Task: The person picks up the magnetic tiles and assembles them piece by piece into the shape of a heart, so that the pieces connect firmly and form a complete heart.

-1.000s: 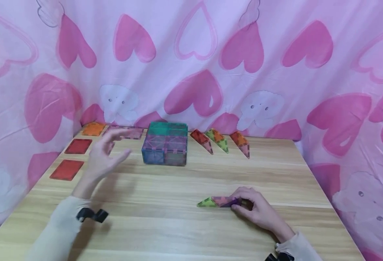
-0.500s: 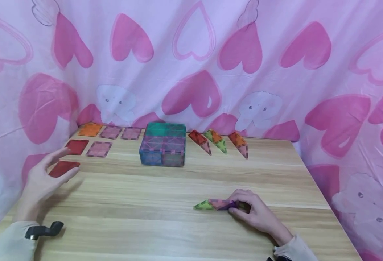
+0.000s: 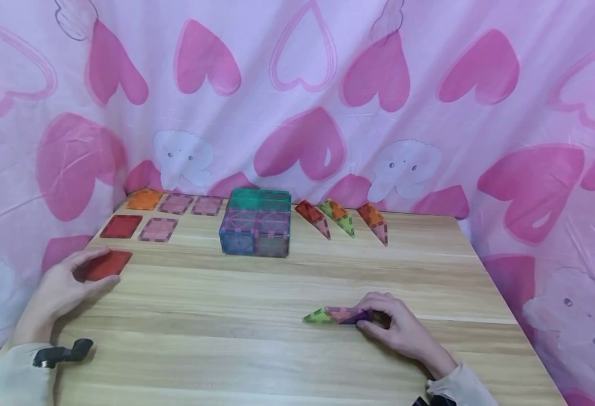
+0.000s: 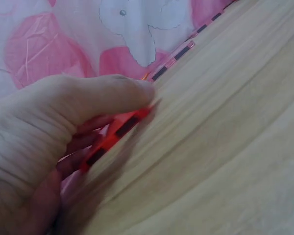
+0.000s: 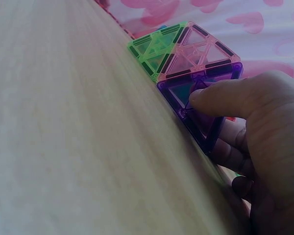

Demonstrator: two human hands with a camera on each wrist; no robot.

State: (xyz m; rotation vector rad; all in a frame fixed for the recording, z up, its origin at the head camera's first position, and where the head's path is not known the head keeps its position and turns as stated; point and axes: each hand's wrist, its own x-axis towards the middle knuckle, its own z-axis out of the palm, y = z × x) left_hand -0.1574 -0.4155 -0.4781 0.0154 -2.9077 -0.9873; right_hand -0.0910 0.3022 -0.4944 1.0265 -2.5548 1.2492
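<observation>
At the table's left side my left hand (image 3: pixel 69 287) spans a red square magnetic tile (image 3: pixel 109 265), thumb at its near edge and fingers at its far side. In the left wrist view the thumb touches the edge of the red tile (image 4: pixel 125 128), which lies on or just above the wood. My right hand (image 3: pixel 404 327) pinches a purple triangular magnetic tile (image 5: pixel 206 128). Joined to it are a pink triangle (image 5: pixel 198 51) and a green triangle (image 5: pixel 158 48), standing low on the tabletop. The right fingers behind the purple tile are partly hidden.
A block of green, purple and blue tiles (image 3: pixel 255 223) stands at the back middle. Left of it lie pink squares (image 3: pixel 158 230), an orange square (image 3: pixel 145 199) and another red square (image 3: pixel 121 226). Joined triangle pairs (image 3: pixel 337 217) lie at the back right, before a pink curtain (image 3: pixel 297 84).
My left hand has come from above the pink squares back to the near red square and closed around its edges. My right hand keeps its pinch on the triangles in nearly the same place.
</observation>
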